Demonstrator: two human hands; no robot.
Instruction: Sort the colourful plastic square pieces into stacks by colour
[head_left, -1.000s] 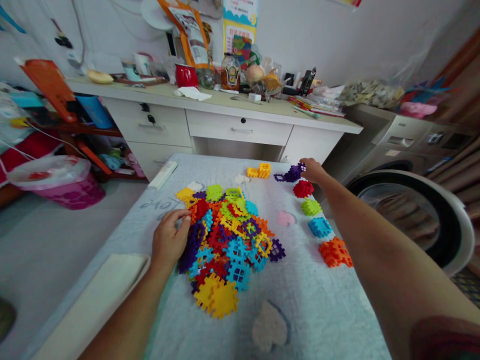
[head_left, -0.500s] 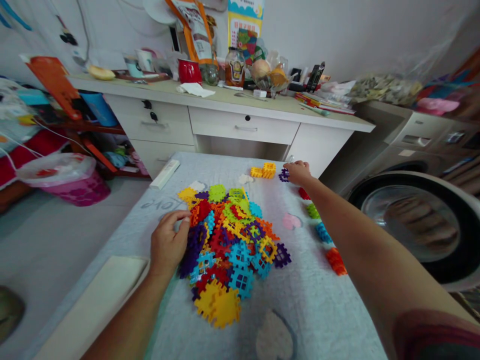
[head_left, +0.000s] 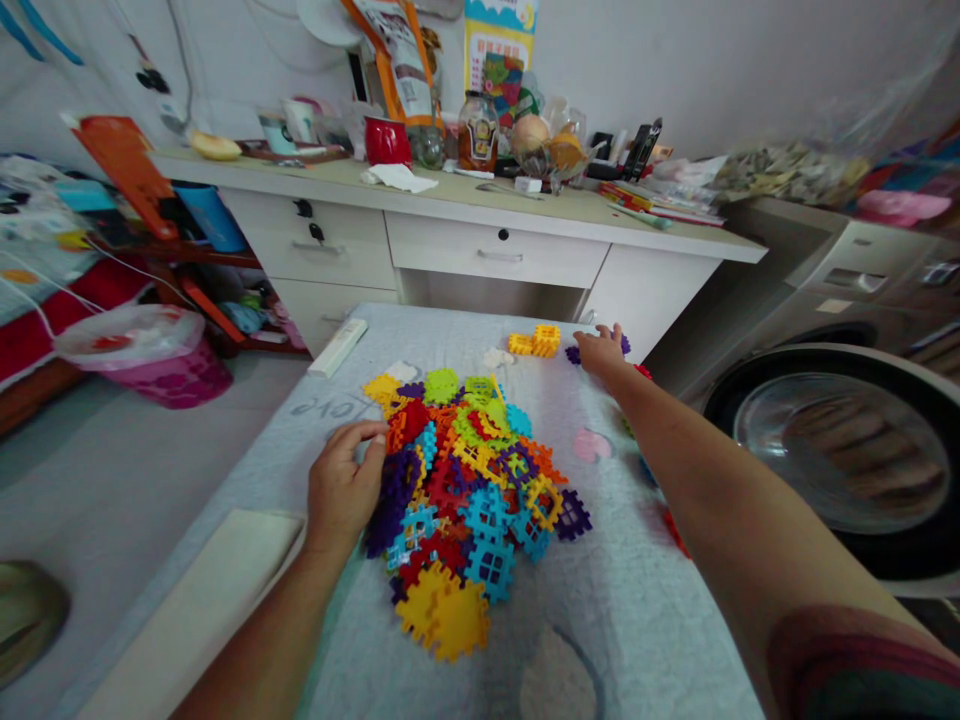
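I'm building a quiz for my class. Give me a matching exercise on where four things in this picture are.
1. left hand
2. right hand
3. red mug
4. pink bin

A. on the desk
B. on the floor
C. at the purple blocks
D. against the block pile

Pairs: 1-D, 2-C, 3-A, 4-B
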